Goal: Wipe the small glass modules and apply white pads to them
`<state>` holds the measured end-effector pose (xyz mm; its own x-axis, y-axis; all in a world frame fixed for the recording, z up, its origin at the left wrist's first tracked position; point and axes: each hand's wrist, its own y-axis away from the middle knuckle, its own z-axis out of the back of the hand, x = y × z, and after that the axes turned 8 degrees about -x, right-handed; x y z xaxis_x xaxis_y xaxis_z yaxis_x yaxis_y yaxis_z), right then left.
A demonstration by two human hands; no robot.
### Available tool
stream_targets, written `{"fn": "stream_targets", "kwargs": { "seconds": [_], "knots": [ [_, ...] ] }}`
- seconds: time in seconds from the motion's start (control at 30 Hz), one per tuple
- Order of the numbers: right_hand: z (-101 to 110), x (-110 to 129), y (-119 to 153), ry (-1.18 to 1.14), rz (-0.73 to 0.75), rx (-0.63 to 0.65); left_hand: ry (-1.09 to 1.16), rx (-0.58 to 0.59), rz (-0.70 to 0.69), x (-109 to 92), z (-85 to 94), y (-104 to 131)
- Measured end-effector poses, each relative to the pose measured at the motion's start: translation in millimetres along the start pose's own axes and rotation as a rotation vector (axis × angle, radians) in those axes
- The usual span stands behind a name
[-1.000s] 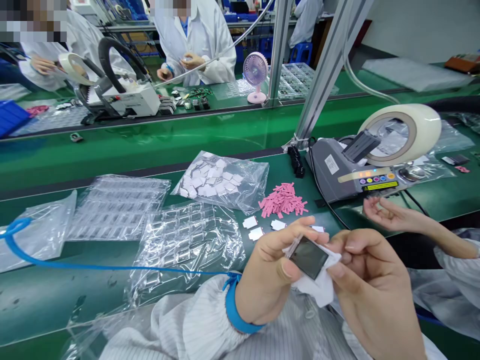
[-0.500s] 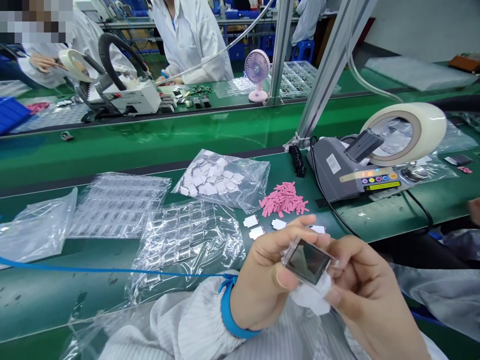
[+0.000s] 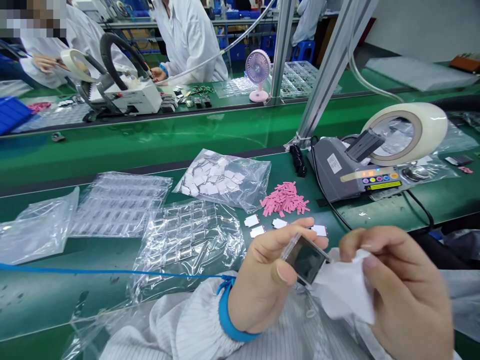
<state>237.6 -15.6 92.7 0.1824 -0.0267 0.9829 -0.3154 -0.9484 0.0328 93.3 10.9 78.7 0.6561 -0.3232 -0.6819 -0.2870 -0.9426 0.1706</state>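
Observation:
My left hand (image 3: 262, 280), with a blue band at the wrist, grips a small clear-edged part with a dark screen (image 3: 306, 261) between thumb and fingers. Pinched in my right hand (image 3: 403, 280) is a white cloth or tissue (image 3: 347, 290), whose left edge reaches the lower right side of the screen part. Several white pieces (image 3: 257, 231) lie on the bench just beyond my left hand. Behind them is a pile of pink strips (image 3: 285, 199).
A clear bag of white pieces (image 3: 213, 177) and clear trays (image 3: 180, 232) lie to the left. A grey tape machine (image 3: 337, 170) stands at the right, near a metal post (image 3: 322, 75). People in white coats (image 3: 191, 40) work across the bench.
My right hand has moved right, away from the screen part, drawing the white cloth out with it. My left hand stays nearly in place. Across the bench, a person's hand has shifted.

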Motion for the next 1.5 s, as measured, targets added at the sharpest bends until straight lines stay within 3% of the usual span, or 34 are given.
{"fn": "stream_targets", "kwargs": {
  "seconds": [0.1, 0.2, 0.27, 0.4, 0.57, 0.7, 0.87, 0.97, 1.1, 1.27, 1.5],
  "knots": [
    [7.7, 8.4, 1.9, 0.310, 0.281, -0.030, 0.005, -0.026, 0.060, -1.1, -2.9, 3.1],
    [13.0, 14.0, -1.8, 0.438, 0.434, 0.171, 0.011, -0.036, 0.077, -2.5, -4.6, 4.7],
    [12.0, 11.9, -6.2, 0.368, 0.324, 0.242, -0.029, -0.058, 0.052, -3.3, -2.9, 2.7],
    [-0.4, -11.9, -17.0, 0.107, -0.091, 0.313, -0.296, -0.106, -0.148, -5.2, 9.3, -9.3],
    [-21.6, -48.7, -30.4, -0.040, -0.215, 0.437, -0.950, -0.263, -0.458, -13.4, 25.0, -25.2],
    [-39.7, -62.4, -34.7, -0.251, -0.406, 0.409, -1.281, -0.315, -0.575, -22.3, 30.1, -31.2],
    [-52.7, -76.8, -49.0, -0.574, -0.773, 0.294, -1.397, -0.286, -0.575, -28.5, 36.0, -34.2],
    [-54.8, -79.0, -59.7, -0.701, -0.842, 0.207, -1.493, -0.250, -0.630, -28.6, 36.8, -36.1],
    [-57.8, -73.6, -62.9, -0.834, -0.945, 0.194, -1.781, -0.051, -0.702, -26.9, 34.2, -40.2],
    [-56.2, -75.8, -59.0, -0.863, -0.884, 0.137, -1.975, 0.111, -0.712, -29.2, 36.0, -42.7],
    [-46.6, -68.9, -57.4, -0.758, -0.767, 0.120, -1.739, -0.042, -0.700, -40.7, 44.3, -41.8]
  ]
}}
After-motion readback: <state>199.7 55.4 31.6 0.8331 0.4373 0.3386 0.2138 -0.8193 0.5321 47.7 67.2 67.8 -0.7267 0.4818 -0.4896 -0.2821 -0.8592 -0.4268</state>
